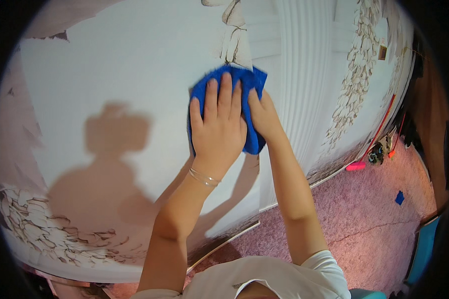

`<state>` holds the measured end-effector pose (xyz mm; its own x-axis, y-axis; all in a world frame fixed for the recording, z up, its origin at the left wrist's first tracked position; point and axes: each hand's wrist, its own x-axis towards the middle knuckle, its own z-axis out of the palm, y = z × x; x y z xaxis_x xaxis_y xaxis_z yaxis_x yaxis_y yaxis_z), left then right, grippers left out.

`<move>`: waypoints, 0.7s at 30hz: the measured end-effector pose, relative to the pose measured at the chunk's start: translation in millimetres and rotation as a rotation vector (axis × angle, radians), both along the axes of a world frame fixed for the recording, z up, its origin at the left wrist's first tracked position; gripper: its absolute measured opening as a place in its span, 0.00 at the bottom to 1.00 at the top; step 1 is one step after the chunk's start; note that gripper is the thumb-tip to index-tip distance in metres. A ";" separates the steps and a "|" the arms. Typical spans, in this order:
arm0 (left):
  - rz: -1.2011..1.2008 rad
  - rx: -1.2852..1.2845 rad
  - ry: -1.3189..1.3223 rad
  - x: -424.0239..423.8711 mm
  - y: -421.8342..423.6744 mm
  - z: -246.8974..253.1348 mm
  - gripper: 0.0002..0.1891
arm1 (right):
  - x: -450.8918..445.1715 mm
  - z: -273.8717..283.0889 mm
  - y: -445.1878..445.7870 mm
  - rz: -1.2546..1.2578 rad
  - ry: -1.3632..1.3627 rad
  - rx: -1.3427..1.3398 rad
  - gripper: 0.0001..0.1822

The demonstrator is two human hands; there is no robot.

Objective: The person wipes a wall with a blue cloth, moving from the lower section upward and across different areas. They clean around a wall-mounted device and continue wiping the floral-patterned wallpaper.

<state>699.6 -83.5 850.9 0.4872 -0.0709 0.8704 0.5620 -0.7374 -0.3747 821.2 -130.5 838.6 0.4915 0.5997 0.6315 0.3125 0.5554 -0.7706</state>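
Observation:
A blue cloth [254, 140] lies against a white wall [134, 67] printed with leaf-like shapes. Spread flat over the cloth, my left hand [219, 123] presses it to the wall with the fingers apart; thin bracelets circle that wrist. My right hand [263, 110] grips the cloth's right side near the wall's corner, thumb and fingers partly hidden by the folds. Above the cloth, printed brownish shapes [234, 45] run up to the edge of this wall section.
Right of the corner is a ribbed white wall section [305, 74] with a small switch plate [382, 52]. A red-handled tool with a pink head [355, 166] leans there. Pinkish carpet [351, 224] holds a small blue cloth piece [399, 197]; a teal object [424, 246] stands at right.

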 end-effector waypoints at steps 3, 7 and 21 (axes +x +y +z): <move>0.050 -0.040 0.126 -10.9 -1.4 -55.4 0.27 | 13.4 -71.2 4.3 -0.006 -0.067 -0.027 0.30; -0.004 -0.131 0.199 -39.7 1.4 -145.1 0.28 | 12.0 -162.1 2.4 0.005 0.091 -0.282 0.38; -0.029 0.097 -0.216 -11.4 7.2 81.4 0.24 | -26.6 104.2 9.6 -0.744 -0.273 0.121 0.13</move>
